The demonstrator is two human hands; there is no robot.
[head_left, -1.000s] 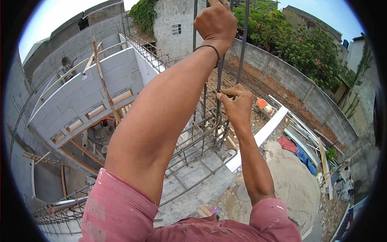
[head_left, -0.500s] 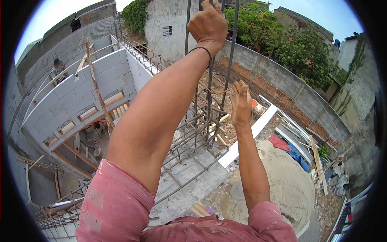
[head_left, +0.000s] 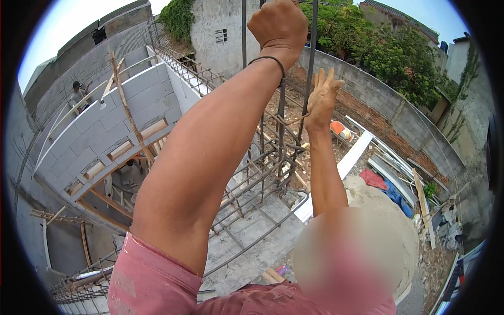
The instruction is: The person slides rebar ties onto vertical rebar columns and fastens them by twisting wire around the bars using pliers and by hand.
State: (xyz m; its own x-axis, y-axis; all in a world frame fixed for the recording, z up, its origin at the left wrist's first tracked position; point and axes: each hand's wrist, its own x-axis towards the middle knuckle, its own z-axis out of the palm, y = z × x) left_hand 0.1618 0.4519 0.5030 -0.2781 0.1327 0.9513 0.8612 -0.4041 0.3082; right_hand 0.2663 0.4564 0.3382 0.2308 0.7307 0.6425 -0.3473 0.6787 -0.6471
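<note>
My left hand is raised at the top of the view, closed in a fist around an upright steel rebar; its fingertips are partly hidden. My right hand stands with fingers spread, holding nothing, just beside the right-hand upright rebar. Whether it touches that bar I cannot tell. Below both hands, bent stirrups ring the upright bars. A horizontal rebar cage runs from their foot over the grey concrete slab.
To the left rises a block wall with a leaning wooden pole; a person is behind it. At right lie a white board, a sand pile, blue cloth and planks. A blurred patch covers my right sleeve.
My right hand has risen and its fingers have spread wider. My left hand stays closed at the top, shifted slightly right and up in view. The person behind the wall has raised an arm.
</note>
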